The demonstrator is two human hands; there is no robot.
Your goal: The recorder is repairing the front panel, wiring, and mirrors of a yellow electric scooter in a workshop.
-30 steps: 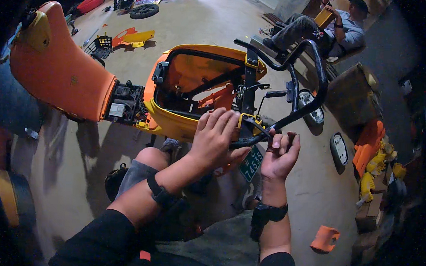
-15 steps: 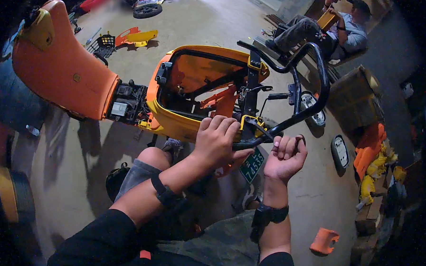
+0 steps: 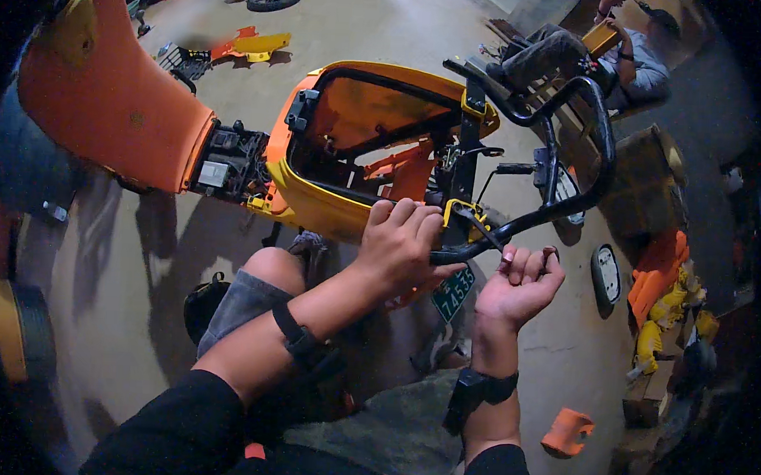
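Observation:
A partly stripped scooter with an orange and yellow body [image 3: 318, 202] lies across the view. A bent black tubular rail [image 3: 560, 213] is fixed at its right end. My left hand [image 3: 401, 245] is closed over the near edge of the body beside the rail's lower end, thumb stretched out underneath. At a yellow bracket [image 3: 451, 208] by the rail sits a slim dark tool that looks like a wrench [image 3: 484, 232]. Its outer end meets the curled fingertips of my right hand [image 3: 521, 290], palm turned up. The bolt under the tool is too small to make out.
On the left is the scooter's long orange panel [image 3: 115, 98], next to exposed electrical parts [image 3: 222, 171]. A green plate [image 3: 453, 293] hangs below the rail. Orange and yellow covers [image 3: 657, 279] and cardboard boxes [image 3: 646, 177] line the right. Another person [image 3: 630, 66] sits at the back right.
My view has shifted, so the scooter's rail end appears further right and the floor items sit elsewhere. Both hands keep nearly the same places on the scooter and tool.

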